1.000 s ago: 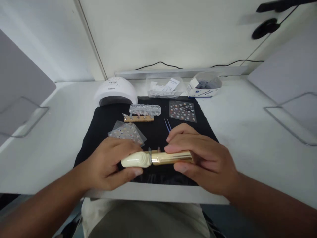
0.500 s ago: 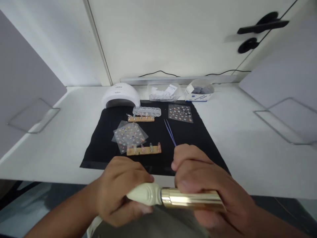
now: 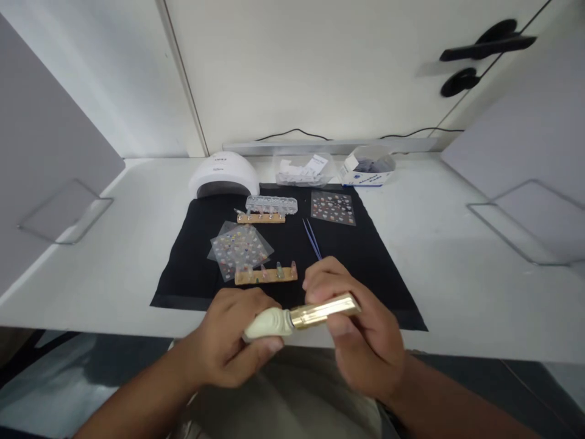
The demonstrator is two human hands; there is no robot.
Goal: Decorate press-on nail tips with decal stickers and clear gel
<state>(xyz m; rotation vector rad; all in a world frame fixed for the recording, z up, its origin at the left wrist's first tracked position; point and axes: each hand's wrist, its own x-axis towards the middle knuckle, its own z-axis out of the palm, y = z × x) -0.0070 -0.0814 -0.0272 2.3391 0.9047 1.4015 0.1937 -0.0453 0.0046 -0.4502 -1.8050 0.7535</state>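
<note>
Cream glass bottle (image 3: 269,322) pinched in left hand (image 3: 228,341), gold cap (image 3: 324,310) gripped by right hand (image 3: 361,341), held over the table edge (image 3: 137,326) just before the black mat (image 3: 365,262). Probably light, rigid, glossy and slippery, breakable; best grasped round the ribbed body and cap sides.

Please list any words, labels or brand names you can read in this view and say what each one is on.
None can be read.
White nail lamp: small dark mark on its top, too blurred.
White-and-blue box: blue print on its side, too small.
Paper slips in the clear tray: print illegible.
</note>
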